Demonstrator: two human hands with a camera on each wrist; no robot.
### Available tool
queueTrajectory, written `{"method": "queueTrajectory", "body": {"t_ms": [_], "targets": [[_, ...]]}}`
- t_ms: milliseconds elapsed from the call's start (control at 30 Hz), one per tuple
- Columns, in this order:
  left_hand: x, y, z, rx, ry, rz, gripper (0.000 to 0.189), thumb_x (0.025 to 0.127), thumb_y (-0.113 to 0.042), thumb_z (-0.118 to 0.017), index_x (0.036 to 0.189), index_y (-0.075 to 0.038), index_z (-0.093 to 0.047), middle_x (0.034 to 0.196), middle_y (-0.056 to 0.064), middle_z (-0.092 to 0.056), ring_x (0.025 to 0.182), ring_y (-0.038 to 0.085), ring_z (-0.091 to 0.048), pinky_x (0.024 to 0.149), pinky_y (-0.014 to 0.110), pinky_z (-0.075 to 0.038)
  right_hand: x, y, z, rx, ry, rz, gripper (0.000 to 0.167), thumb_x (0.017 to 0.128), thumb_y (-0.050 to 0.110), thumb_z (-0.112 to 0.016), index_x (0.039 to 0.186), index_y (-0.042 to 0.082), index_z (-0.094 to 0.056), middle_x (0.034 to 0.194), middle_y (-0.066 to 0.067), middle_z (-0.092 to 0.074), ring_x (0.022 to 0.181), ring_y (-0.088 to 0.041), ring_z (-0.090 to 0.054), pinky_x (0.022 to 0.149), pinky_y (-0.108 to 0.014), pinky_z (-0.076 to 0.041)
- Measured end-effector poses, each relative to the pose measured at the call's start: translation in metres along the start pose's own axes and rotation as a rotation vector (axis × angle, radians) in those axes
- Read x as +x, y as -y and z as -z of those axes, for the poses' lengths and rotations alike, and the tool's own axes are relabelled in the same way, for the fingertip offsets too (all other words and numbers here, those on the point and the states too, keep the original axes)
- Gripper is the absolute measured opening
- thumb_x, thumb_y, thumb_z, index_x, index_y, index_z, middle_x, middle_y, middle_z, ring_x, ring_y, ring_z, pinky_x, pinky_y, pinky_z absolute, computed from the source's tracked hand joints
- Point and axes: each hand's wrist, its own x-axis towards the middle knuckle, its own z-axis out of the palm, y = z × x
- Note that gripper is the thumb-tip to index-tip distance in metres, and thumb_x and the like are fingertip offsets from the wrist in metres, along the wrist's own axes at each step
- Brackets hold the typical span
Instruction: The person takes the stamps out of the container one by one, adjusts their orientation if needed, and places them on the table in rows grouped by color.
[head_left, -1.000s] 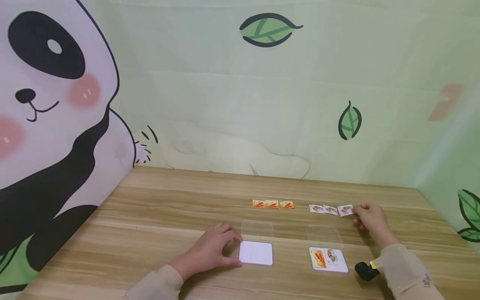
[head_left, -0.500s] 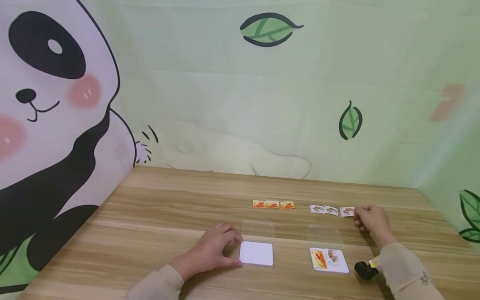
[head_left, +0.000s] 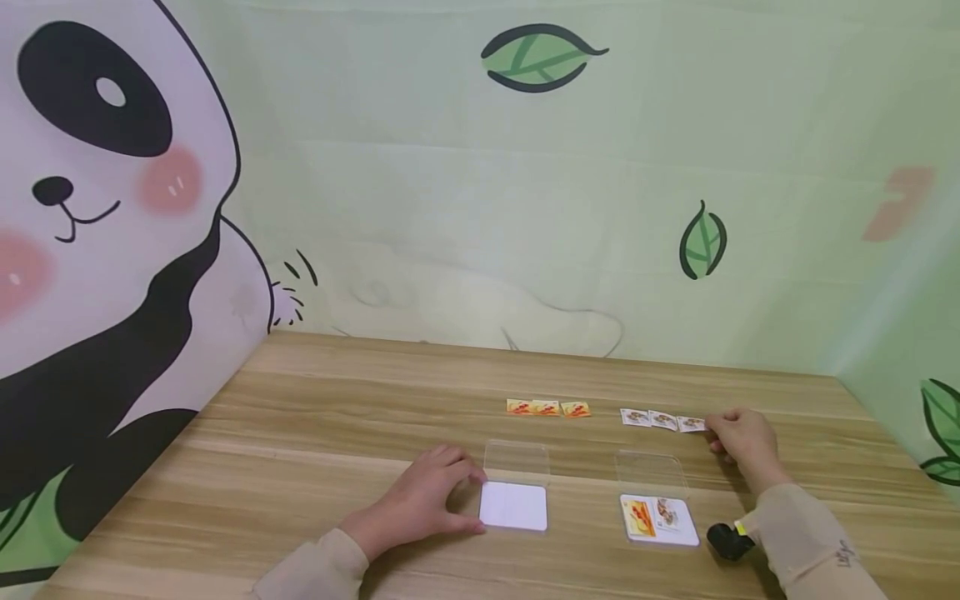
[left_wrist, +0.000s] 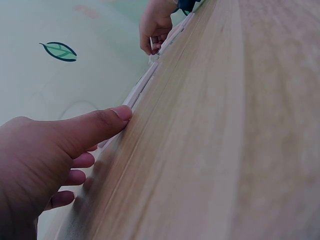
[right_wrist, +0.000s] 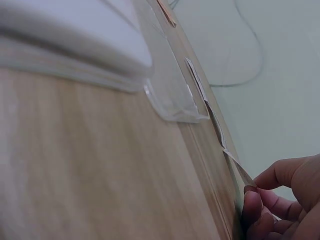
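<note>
My right hand (head_left: 746,437) pinches the right end of a small white picture card (head_left: 691,424) between thumb and index finger. In the right wrist view that card (right_wrist: 240,167) slants up from the tabletop towards the fingertips. It is the rightmost of a row of 3 white cards. My left hand (head_left: 420,500) holds the left end of a clear plastic case (head_left: 513,507) full of blank white cards. Its thumb (left_wrist: 121,112) lies at the near corner, the index finger at the far corner. The case's clear lid (head_left: 517,457) is folded back.
To the right stands a second case (head_left: 684,535), lid (head_left: 649,471) folded back, with a yellow and a white picture card on top. Several yellow picture cards (head_left: 576,409) lie at the back. A small black object (head_left: 729,542) sits at the right wrist. A panda-print cloth (head_left: 420,208) hangs behind the table.
The pinched card first slid slightly right, then back left until it lined up beside the neighbouring white card. My right hand shifted slightly with it. The left hand stays put.
</note>
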Motion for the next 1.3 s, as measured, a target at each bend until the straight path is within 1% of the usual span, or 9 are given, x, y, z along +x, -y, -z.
{"method": "queueTrajectory", "body": {"t_ms": [100,333,467,633,733,1000,1300], "targets": [[0.0002,-0.0001,0.0001,0.000,0.000,-0.001,0.046,0.071,-0.046,-0.080,0.105,-0.020,-0.064,0.106,-0.005,-0.059,0.106,0.015,-0.053,0.094,0.040,-0.045,-0.0012,0.0007,0.0001,-0.002,-0.002,0.005,0.036,0.088,0.018,-0.053,0.106,-0.013,-0.055,0.057,0.006,-0.058,0.054,-0.006,-0.053,0.049,-0.024,-0.045],[0.0007,0.0006,-0.0006,-0.002,-0.001,-0.003,0.046,0.071,-0.047,-0.080,0.106,-0.020,-0.064,0.106,-0.005,-0.059,0.106,0.015,-0.053,0.094,0.040,-0.045,-0.0016,0.0011,-0.0006,-0.061,-0.016,0.032,0.036,0.088,0.020,-0.054,0.105,-0.012,-0.056,0.055,0.004,-0.057,0.053,-0.010,-0.051,0.049,-0.026,-0.043],[0.0009,0.0009,-0.0009,-0.005,-0.005,-0.007,0.047,0.071,-0.048,-0.079,0.106,-0.020,-0.064,0.106,-0.005,-0.059,0.107,0.015,-0.053,0.094,0.040,-0.045,-0.0024,0.0018,-0.0003,-0.095,-0.026,0.044,0.037,0.088,0.021,-0.053,0.106,-0.012,-0.057,0.058,0.001,-0.058,0.054,-0.012,-0.051,0.050,-0.026,-0.043],[0.0006,0.0004,-0.0002,0.003,-0.003,-0.011,0.046,0.071,-0.047,-0.080,0.106,-0.020,-0.064,0.106,-0.005,-0.059,0.107,0.015,-0.053,0.096,0.040,-0.045,-0.0029,0.0028,0.0008,-0.141,-0.019,0.059,0.037,0.088,0.022,-0.051,0.105,-0.011,-0.058,0.063,-0.005,-0.058,0.056,-0.014,-0.050,0.051,-0.027,-0.041],[0.0006,-0.0004,0.0009,0.008,-0.003,-0.015,0.046,0.072,-0.047,-0.079,0.106,-0.020,-0.064,0.106,-0.005,-0.059,0.107,0.015,-0.053,0.096,0.040,-0.045,-0.0031,0.0031,0.0016,-0.159,-0.016,0.070,0.037,0.089,0.022,-0.051,0.105,-0.011,-0.058,0.063,-0.005,-0.058,0.055,-0.014,-0.050,0.051,-0.027,-0.040],[0.0000,-0.0025,0.0038,-0.004,0.013,-0.011,0.046,0.073,-0.047,-0.079,0.106,-0.019,-0.064,0.105,-0.005,-0.058,0.106,0.015,-0.053,0.095,0.039,-0.045,-0.0021,0.0019,0.0022,-0.157,0.001,0.090,0.036,0.088,0.022,-0.052,0.102,-0.011,-0.059,0.059,-0.001,-0.056,0.051,-0.013,-0.049,0.050,-0.027,-0.040],[0.0006,-0.0028,0.0039,0.002,0.014,-0.007,0.046,0.073,-0.047,-0.079,0.107,-0.020,-0.063,0.106,-0.006,-0.058,0.107,0.015,-0.052,0.096,0.040,-0.045,-0.0020,0.0037,0.0031,-0.147,0.004,0.082,0.035,0.089,0.021,-0.052,0.103,-0.010,-0.058,0.060,-0.001,-0.056,0.052,-0.013,-0.049,0.050,-0.027,-0.041]]}}
